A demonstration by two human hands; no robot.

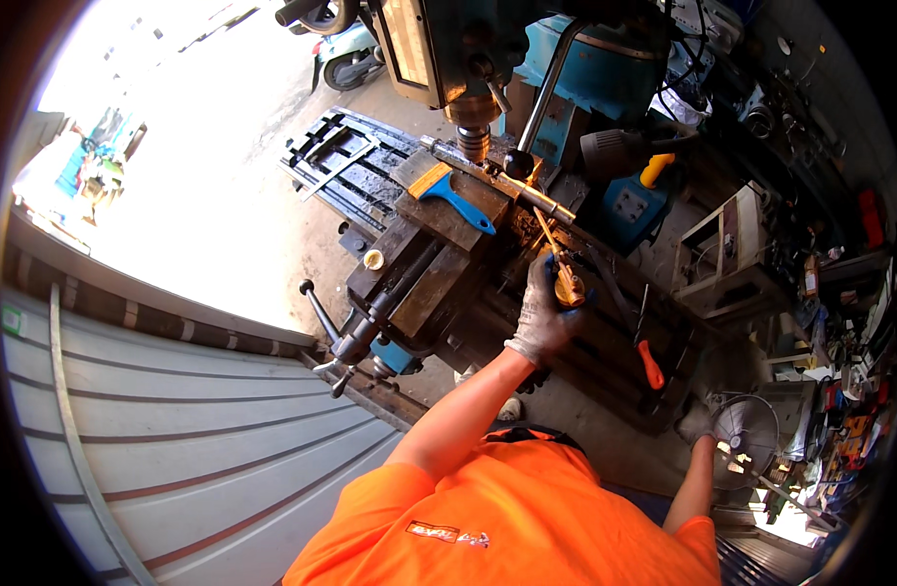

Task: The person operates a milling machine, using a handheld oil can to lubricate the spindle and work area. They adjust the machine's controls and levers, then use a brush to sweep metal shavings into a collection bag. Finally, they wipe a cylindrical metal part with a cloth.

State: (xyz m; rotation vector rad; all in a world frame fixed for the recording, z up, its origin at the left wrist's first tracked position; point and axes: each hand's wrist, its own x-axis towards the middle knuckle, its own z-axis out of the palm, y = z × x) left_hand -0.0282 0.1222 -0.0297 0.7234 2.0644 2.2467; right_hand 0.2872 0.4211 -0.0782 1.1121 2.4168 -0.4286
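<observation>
My left hand, in a grey work glove, is closed around a brass-coloured oil can with a long thin spout. The spout points up and left, towards a round metal shaft lying across the machine vise. Above the shaft hangs the machine's spindle. A blue-handled brush with pale bristles rests on the vise. My right hand, also gloved, hangs low at the right near a fan; its fingers are too blurred to make out. A red-handled tool lies on the machine table.
A crank handle juts out at the machine's left. One small pale round cap sits near the vise. At right are a metal frame stand and cluttered shelves. A ribbed shutter borders the left.
</observation>
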